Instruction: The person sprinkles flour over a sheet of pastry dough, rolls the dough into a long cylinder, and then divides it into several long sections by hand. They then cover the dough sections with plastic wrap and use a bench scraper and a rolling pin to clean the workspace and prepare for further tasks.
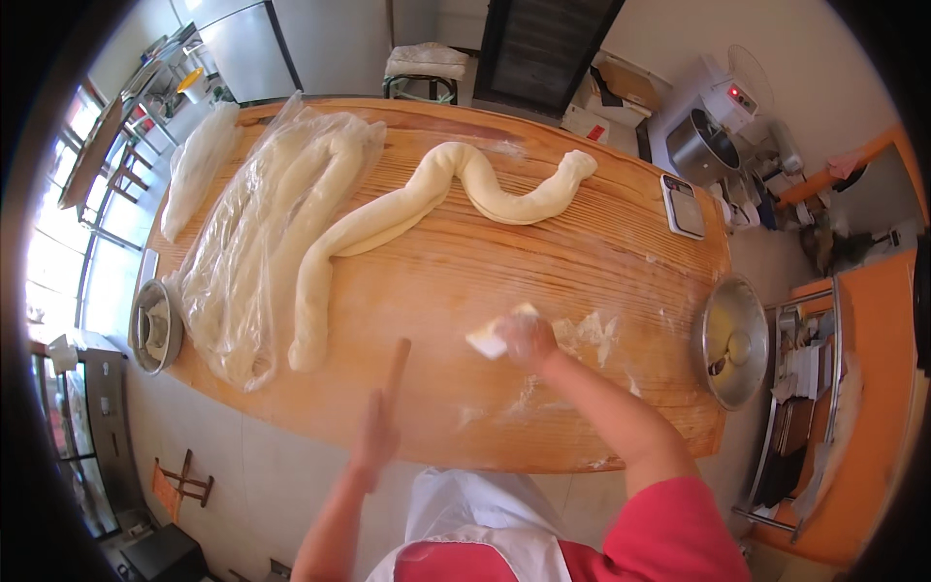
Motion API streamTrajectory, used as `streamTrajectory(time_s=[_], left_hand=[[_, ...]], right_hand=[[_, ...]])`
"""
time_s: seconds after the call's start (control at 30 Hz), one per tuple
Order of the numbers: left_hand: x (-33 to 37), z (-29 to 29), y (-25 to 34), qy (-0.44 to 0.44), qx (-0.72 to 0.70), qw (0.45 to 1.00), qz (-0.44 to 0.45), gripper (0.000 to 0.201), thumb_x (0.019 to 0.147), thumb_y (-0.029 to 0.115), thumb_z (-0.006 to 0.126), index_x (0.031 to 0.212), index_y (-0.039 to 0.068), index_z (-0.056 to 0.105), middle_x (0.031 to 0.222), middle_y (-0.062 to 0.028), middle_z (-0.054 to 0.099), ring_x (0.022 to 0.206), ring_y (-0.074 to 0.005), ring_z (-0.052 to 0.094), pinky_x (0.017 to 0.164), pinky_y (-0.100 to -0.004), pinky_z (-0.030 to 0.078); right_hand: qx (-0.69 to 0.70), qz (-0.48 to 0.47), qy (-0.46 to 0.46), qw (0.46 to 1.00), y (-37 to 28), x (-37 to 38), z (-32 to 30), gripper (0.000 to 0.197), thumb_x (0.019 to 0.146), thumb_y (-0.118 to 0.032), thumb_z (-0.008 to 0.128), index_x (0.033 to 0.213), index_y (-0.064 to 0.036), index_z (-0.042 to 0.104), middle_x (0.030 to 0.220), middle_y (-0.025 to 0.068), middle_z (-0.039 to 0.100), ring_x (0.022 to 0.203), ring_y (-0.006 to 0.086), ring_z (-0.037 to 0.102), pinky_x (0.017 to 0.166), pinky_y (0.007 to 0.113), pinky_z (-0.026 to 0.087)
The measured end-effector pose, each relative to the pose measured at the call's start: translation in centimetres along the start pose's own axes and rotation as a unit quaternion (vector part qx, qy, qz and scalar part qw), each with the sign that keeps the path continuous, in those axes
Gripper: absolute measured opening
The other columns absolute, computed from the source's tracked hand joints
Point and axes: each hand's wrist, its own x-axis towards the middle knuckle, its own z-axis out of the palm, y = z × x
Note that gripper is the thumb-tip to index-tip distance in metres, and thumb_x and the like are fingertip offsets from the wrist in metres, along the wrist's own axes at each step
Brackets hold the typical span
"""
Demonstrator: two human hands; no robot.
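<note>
My left hand (376, 436), blurred by motion, is closed around a slim wooden rolling pin (398, 369) at the table's near edge. Over the middle of the wooden table (417, 301), my right hand (529, 339) grips a small white flat piece (487, 339) with a yellowish edge; blur hides its exact kind. Loose flour (592, 335) lies smeared beside that hand. Beyond both hands, a long thick rope of dough (388, 211) winds across the boards. To its left, more dough ropes (267, 223) lie under a clear plastic sheet (228, 291).
A metal bowl with flour (155, 325) stands at the left edge. On the right are a large steel bowl (734, 344) and a digital scale (683, 206). A mixer (708, 136) stands past the far right corner, with a metal rack (800, 407) nearer.
</note>
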Motion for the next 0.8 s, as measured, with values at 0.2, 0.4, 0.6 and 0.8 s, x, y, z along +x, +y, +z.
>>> streamTrajectory(time_s=[0.2,0.4,0.6,0.8], left_hand=[[9.6,0.5,4.6,-0.071,0.109,0.99,0.05,0.043,0.074,-0.004,0.036,0.117,-0.002,0.036,0.102,-0.0221,0.044,0.095,-0.0367,0.042,0.084,-0.0385,0.036],[14.3,2.3,6.3,0.0,0.268,0.954,0.133,0.044,0.071,-0.004,0.041,0.115,0.0,0.039,0.099,-0.0172,0.044,0.094,-0.0327,0.043,0.083,-0.0385,0.036],[11.6,5.2,4.7,0.071,0.322,0.924,0.196,0.047,0.074,0.007,0.045,0.119,-0.001,0.036,0.121,-0.0225,0.034,0.113,-0.0377,0.03,0.095,-0.0447,0.024],[6.1,5.8,2.8,0.022,0.251,0.946,0.206,0.047,0.078,0.022,0.041,0.118,-0.003,0.037,0.124,-0.0231,0.032,0.116,-0.0383,0.028,0.097,-0.0454,0.021]], right_hand=[[0.079,0.09,-0.035,0.992,2.4,-6.9,-4.5,0.015,0.074,-0.018,0.048,0.073,-0.0072,0.057,0.074,0.0113,0.058,0.07,0.0284,0.057,0.058,0.039,0.046],[0.062,0.421,0.026,0.905,14.2,-6.7,-5.1,0.021,0.079,-0.021,0.042,0.073,-0.0071,0.057,0.07,0.0135,0.056,0.065,0.0301,0.054,0.055,0.04,0.043],[0.095,0.111,0.1,0.984,4.1,-10.4,-3.2,0.021,0.073,-0.014,0.044,0.087,-0.0115,0.06,0.08,0.0118,0.058,0.074,0.0271,0.055,0.061,0.036,0.046],[0.049,0.48,0.115,0.868,15.1,-12.4,-8.8,0.021,0.08,-0.015,0.043,0.09,-0.0123,0.061,0.075,0.0066,0.061,0.072,0.0211,0.056,0.061,0.033,0.045]])
